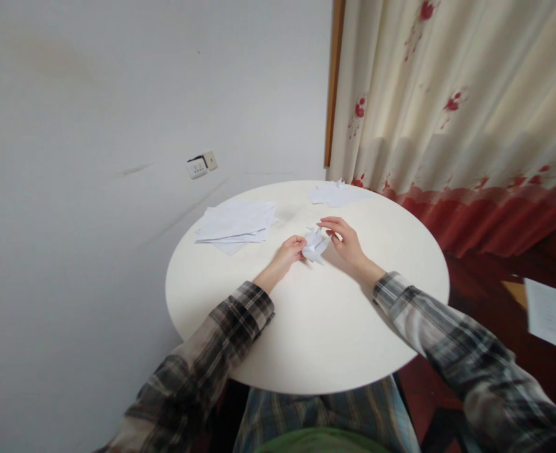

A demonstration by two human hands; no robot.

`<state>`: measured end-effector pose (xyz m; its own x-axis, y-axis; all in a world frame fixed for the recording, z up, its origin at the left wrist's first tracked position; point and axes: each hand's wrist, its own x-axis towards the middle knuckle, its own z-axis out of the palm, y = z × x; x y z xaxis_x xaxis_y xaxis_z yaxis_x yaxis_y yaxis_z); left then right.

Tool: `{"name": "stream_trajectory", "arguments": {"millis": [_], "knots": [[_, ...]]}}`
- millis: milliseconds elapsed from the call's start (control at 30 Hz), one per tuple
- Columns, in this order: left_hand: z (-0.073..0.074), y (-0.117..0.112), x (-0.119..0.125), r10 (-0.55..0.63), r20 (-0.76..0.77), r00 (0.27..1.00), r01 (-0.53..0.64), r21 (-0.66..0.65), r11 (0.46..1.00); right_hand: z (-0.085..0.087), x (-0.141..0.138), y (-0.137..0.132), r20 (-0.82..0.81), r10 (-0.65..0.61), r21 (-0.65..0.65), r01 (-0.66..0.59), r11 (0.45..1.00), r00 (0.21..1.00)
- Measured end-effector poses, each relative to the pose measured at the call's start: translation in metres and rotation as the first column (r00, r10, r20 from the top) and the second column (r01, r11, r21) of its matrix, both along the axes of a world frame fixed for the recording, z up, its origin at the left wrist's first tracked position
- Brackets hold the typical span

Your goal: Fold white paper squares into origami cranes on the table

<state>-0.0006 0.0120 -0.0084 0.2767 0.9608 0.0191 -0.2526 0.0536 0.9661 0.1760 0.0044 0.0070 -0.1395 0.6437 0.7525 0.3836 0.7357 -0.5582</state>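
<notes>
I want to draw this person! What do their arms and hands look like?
The long plaid sleeves mix black, grey and white in crossing stripes. They stop before the hands, and both the left hand and the right hand are bare.

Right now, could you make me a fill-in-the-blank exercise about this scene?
The bare left hand holds a small white folded piece made of ____.
The smooth white tabletop is ____ in outline.
The larger stack of white paper sheets lies nearer the ____ hand.
The cream fabric curtain has flowers coloured ____.
Missing words: paper; round; left; red.
</notes>
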Motion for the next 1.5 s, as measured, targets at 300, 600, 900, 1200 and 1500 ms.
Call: {"name": "stream_trajectory", "arguments": {"millis": [300, 600, 900, 1200, 1500], "knots": [[0.004, -0.002, 0.000, 0.034, 0.024, 0.999, -0.035, 0.034, 0.999, -0.004, 0.003, 0.000, 0.118, -0.152, -0.153, 0.169, 0.974, 0.981], [0.003, 0.001, 0.001, 0.151, -0.087, 0.985, -0.126, 0.246, 0.961, -0.015, -0.010, 0.005, -0.280, 0.098, -0.662, -0.266, 0.701, 0.955], [0.001, 0.004, 0.001, 0.199, -0.138, 0.970, -0.134, 0.380, 0.915, 0.000, 0.000, 0.000, -0.642, 0.294, -0.700, -0.697, 0.152, 0.708], [0.007, -0.006, 0.001, 0.137, -0.086, 0.987, -0.112, 0.253, 0.961, 0.002, 0.007, -0.001, -0.815, 0.094, -0.578, -0.792, -0.195, 0.572], [0.012, -0.009, 0.000, 0.172, -0.008, 0.985, -0.165, 0.243, 0.956, 0.008, 0.007, -0.005, -0.812, 0.073, -0.578, -0.779, -0.245, 0.579]]}}
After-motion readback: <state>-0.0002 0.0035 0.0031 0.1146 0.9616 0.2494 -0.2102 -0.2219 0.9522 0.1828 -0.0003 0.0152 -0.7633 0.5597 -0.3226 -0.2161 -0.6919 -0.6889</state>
